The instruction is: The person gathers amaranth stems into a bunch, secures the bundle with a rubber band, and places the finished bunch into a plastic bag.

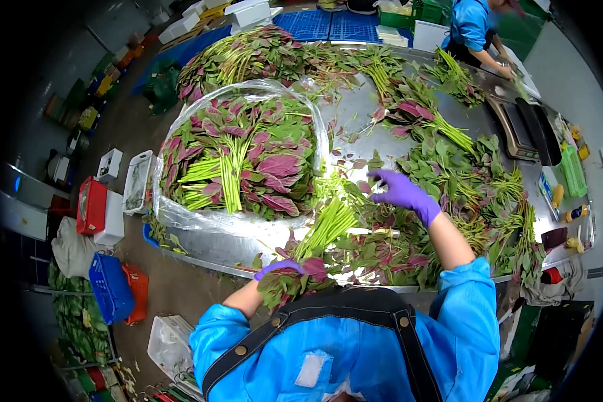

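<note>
My left hand [278, 268], in a purple glove, is closed round a bunch of leafy greens [328, 228] at the table's front edge; its light green stems point up and right, its red-green leaves hang below. My right hand [402, 193], also gloved in purple, is over the middle of the table with its fingers apart and nothing in them, beside loose stems and leaves. To the left, a clear plastic bag [164, 194] lies open round stacked bunches of the same greens [248, 154]. Near the front, a knife-like tool [375, 232] lies partly under leaves.
More greens [248, 57] are piled at the back left and along the right side [455, 174]. A scale [509, 127] stands at the right. Another person [472, 30] works at the back right. Blue [110, 288] and red bins [92, 206] stand on the left floor.
</note>
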The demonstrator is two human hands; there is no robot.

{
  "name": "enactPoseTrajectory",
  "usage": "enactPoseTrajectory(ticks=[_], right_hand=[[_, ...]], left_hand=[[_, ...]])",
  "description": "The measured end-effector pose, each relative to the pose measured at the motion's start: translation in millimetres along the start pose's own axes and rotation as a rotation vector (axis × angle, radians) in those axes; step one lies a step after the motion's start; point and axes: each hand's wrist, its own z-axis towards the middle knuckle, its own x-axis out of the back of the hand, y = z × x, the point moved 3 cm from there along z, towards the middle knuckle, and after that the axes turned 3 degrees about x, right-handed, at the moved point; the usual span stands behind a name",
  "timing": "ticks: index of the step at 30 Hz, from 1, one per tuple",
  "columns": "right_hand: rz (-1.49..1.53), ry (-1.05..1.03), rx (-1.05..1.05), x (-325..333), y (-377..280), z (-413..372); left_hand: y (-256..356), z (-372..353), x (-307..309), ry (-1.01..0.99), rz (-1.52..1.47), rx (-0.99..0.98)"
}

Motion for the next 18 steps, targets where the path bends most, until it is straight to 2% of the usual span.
enactPoseTrajectory(ticks=[2, 3, 4, 5, 7, 10, 11, 13, 15, 17, 18], right_hand=[[0.094, -0.200, -0.070, -25.4, -11.7, -13.4], [0.207, -0.246, -0.031, -47.4, -7.3, -18.2], [0.136, -0.219, 0.069, -70.7, -4.4, -20.0], [0.231, -0.254, 0.011, -84.0, -14.2, -22.9], [0.248, -0.170, -0.023, -111.8, -32.4, -27.4], [0.320, 0.060, 0.080, -141.4, -53.6, -34.1], [0.320, 0.060, 0.082, -147.6, -47.6, -30.8], [0.555, 0.113, 0.035, -157.8, -36.2, -23.9], [0.661, 0.228, -0.115, -143.9, -16.6, -16.7], [0.876, 0.501, -0.178, -104.5, 4.8, -12.2], [0.717, 0.618, -0.219, -78.9, 4.3, -17.3]], left_hand=[[-0.5, -2.0, -1.6, 0.002, 0.001, -0.001], [-0.7, -1.8, -1.3, 0.004, -0.002, -0.003], [0.1, -1.3, -1.3, 0.003, 0.003, -0.005], [1.6, -0.2, -2.1, 0.001, 0.011, -0.008], [2.7, 1.8, -1.5, 0.001, 0.017, -0.013], [2.7, 4.8, -2.3, -0.005, 0.026, -0.018], [3.6, 3.8, -2.4, -0.001, 0.031, -0.021], [5.3, 1.8, -3.3, 0.004, 0.031, -0.021], [4.3, -1.9, -3.4, 0.013, 0.034, -0.027], [5.7, -4.7, -4.7, 0.022, 0.051, -0.025], [7.1, -6.0, -8.1, 0.022, 0.052, -0.033]])
